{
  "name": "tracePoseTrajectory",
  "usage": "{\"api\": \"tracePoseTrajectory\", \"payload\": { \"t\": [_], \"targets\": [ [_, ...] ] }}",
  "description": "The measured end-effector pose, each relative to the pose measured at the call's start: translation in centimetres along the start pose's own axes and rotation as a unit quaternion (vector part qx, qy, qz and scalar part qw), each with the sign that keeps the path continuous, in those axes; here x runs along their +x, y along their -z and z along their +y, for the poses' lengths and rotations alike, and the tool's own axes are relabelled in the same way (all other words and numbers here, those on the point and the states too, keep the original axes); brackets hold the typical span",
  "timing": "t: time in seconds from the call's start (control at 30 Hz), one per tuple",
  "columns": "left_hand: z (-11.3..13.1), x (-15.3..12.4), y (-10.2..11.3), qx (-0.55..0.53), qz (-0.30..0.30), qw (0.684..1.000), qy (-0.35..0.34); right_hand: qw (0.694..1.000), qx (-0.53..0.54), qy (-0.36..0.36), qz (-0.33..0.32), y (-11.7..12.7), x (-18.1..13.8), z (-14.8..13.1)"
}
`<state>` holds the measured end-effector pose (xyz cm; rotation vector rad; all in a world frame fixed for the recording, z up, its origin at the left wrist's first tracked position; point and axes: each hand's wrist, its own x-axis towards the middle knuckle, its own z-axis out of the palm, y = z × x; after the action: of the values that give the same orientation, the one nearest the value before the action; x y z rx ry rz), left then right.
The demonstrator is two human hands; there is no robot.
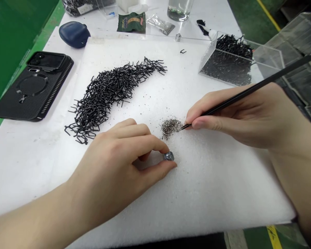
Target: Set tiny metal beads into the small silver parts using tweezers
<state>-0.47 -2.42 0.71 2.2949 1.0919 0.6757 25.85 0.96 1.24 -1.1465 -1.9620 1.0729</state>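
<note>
Between the thumb and index finger of my left hand [119, 162] is a small shiny metal block [169, 156], held just above or on the white foam sheet [209, 186]. My right hand [235, 117] grips a thin black stick with a fine tip [238, 93], pen-fashion. Its tip touches the edge of a little heap of tiny shiny grains [169, 127]. Beyond my left hand lies a long curved pile of black bent pieces [111, 88]. What the metal block's underside looks like is hidden.
A clear box [266, 62] of black pieces stands at the back right. At left lie a black phone [32, 84] and a dark blue rounded object [74, 34]. Along the back are a green packet [131, 22], a small clear bag [160, 24] and a glass [179, 9].
</note>
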Motion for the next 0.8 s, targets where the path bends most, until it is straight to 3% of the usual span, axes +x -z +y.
{"api": "tracePoseTrajectory", "payload": {
  "t": [0.8],
  "targets": [
    [0.12, 0.09, 0.32, -0.002, 0.008, 1.000, -0.003, 0.999, -0.031, 0.016, 0.007, -0.24, 0.08, -0.04]
  ]
}}
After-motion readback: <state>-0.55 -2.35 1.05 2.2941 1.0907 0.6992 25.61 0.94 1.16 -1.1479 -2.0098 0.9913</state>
